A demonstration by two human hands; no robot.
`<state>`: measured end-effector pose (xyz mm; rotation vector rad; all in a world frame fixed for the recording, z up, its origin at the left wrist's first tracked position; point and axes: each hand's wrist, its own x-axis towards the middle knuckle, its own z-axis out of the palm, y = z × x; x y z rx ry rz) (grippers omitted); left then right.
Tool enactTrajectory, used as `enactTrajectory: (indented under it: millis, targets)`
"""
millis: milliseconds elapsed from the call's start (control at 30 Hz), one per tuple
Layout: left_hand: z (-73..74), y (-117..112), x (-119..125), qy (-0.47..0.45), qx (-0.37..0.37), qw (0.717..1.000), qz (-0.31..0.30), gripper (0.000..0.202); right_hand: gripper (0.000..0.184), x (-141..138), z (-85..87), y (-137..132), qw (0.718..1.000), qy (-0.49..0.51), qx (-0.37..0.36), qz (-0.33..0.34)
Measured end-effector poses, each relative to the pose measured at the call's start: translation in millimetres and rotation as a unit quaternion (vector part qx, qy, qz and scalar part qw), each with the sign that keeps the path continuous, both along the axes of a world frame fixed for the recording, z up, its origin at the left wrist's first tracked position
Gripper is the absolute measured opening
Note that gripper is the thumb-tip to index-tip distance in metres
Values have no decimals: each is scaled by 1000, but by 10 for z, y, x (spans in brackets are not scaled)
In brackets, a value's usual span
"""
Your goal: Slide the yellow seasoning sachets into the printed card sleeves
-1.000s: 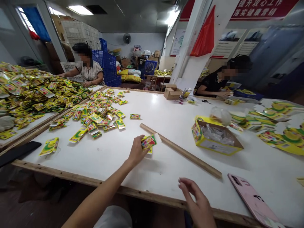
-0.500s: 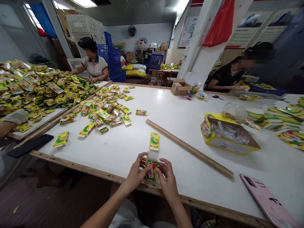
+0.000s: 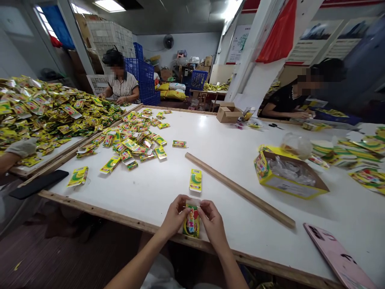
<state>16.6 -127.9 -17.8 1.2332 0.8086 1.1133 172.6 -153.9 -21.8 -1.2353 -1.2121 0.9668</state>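
Note:
A small yellow and green printed box (image 3: 191,228) lies near the table's front edge, its pale flap end pointing away from me. My left hand (image 3: 175,216) pinches the flap end from the left, thumb on the printed face. From the right, my right hand (image 3: 213,223) grips the same end, thumb and fingers closed at its corner. The fingers partly hide the flaps. Just beyond my hands lies another yellow box (image 3: 195,180) with a white flap at its near end.
A wooden bar (image 3: 237,188) slants across the white table (image 3: 156,188). Left of it is a heap of small boxes (image 3: 135,144). On the right are a display carton (image 3: 288,176) of clear plastic pieces and a pink phone (image 3: 337,257). Two co-workers sit across the table.
My hands have shifted from the box's sides up to its far flap end, and more of the printed face shows. The box has slid slightly towards me.

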Motion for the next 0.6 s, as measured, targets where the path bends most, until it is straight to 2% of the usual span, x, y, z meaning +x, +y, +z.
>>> enactTrajectory:
  millis: [67,167,267,600]
  targets:
    - [21,-23,8,-16,-4,1000,2,32,32,-9,-3,-9,1000,9,6,-5]
    - [58,-57,6,35,18,999,6,19,26,3,31,-39,999,-29,9,19]
    - [86,-79,10,69,28,997,24,17,25,3,79,-60,998,-57,20,14]
    - [85,9,92,106,-12,991,77,16,29,-51,162,14,997,-78,-13,-24]
